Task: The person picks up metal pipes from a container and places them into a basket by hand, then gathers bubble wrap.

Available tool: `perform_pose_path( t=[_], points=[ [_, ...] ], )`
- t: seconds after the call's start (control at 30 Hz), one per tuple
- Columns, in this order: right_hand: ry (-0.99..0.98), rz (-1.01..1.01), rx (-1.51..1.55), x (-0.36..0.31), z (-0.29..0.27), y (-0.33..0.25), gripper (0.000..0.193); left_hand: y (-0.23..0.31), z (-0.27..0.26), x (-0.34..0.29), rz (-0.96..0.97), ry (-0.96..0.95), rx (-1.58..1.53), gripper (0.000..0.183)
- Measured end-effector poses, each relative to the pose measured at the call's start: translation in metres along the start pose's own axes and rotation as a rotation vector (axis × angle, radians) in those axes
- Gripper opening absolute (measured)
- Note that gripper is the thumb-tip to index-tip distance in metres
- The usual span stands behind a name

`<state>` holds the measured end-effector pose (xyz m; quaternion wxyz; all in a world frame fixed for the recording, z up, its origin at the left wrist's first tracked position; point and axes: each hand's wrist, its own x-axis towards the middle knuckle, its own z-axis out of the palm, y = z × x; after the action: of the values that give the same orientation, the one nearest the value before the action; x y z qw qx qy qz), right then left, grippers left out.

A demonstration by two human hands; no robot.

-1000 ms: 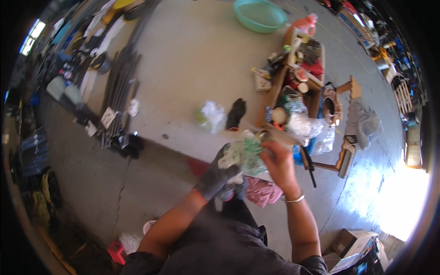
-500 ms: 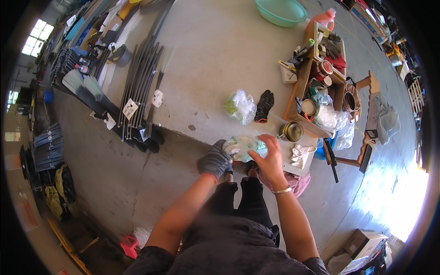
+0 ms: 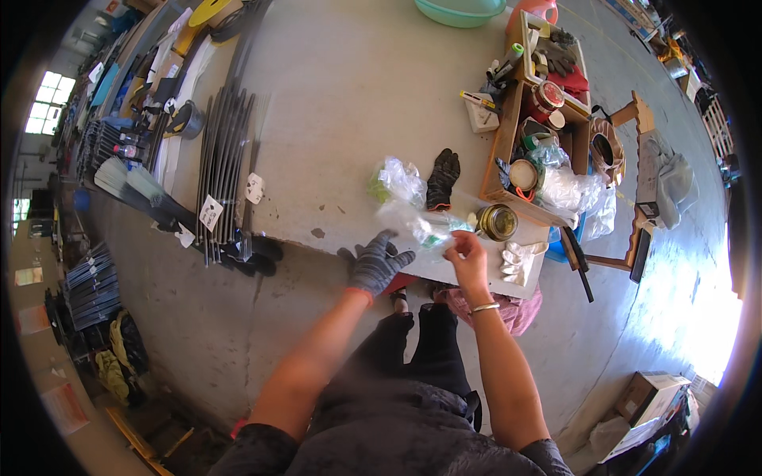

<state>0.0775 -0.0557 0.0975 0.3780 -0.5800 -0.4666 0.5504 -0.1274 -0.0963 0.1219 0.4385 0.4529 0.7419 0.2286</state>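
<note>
A clear plastic bag [image 3: 417, 224] with green markings, partly smeared by motion, hangs over the table's near edge. My bare right hand [image 3: 470, 260] pinches its right end between thumb and fingers. To its left, my left hand [image 3: 373, 266], in a grey knit glove, is open with fingers spread, just short of the bag. Beyond the bag lie another crumpled plastic bag [image 3: 401, 181] with something green inside and a dark work glove [image 3: 443, 178]. A glass jar [image 3: 498, 222] with a golden lid lies beside my right hand. White gloves [image 3: 519, 262] rest at the table corner.
A wooden box [image 3: 500, 151] full of tins, bags and tools stands on the right of the table [image 3: 333, 103]. Long dark rods [image 3: 225, 159] with tags lie at left. A green basin [image 3: 460, 11] sits at the far edge; a wooden frame [image 3: 633, 238] leans at right.
My left hand has let go of the plastic bag and opened its fingers. The bag has shifted away from me and spread out, its right end pinched in my right hand.
</note>
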Motion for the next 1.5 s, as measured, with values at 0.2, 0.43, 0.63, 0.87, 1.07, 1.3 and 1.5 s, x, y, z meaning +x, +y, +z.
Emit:
perform_pose_path(
  t=[0.2, 0.43, 0.63, 0.87, 1.07, 1.3, 1.5],
  points=[
    [-0.259, 0.147, 0.062, -0.003, 0.007, -0.012, 0.015, 0.025, 0.007, 0.03, 0.175, -0.139, 0.0, 0.052],
    [-0.413, -0.335, -0.461, -0.007, 0.002, -0.026, 0.017, 0.048, -0.003, 0.037, -0.123, -0.145, -0.234, 0.031],
    [-0.104, -0.169, -0.639, -0.017, -0.047, 0.027, 0.023, -0.034, -0.006, 0.056, -0.039, 0.029, -0.265, 0.018],
    [0.008, -0.583, -0.465, -0.021, -0.007, -0.108, 0.029, -0.085, 0.026, 0.048, -0.078, -0.071, -0.845, 0.015],
    [-0.37, -0.035, -0.998, 0.014, 0.026, -0.01, 0.034, -0.028, 0.012, 0.023, 0.139, 0.068, -0.055, 0.012],
    [-0.374, -0.121, -1.164, 0.027, 0.004, -0.049, 0.06, -0.042, 0.001, 0.036, -0.143, -0.008, -0.351, 0.004],
    [-0.245, -0.225, -0.903, 0.048, 0.031, 0.04, 0.015, -0.024, 0.005, 0.026, -0.238, -0.067, -0.575, 0.011]
  ],
)
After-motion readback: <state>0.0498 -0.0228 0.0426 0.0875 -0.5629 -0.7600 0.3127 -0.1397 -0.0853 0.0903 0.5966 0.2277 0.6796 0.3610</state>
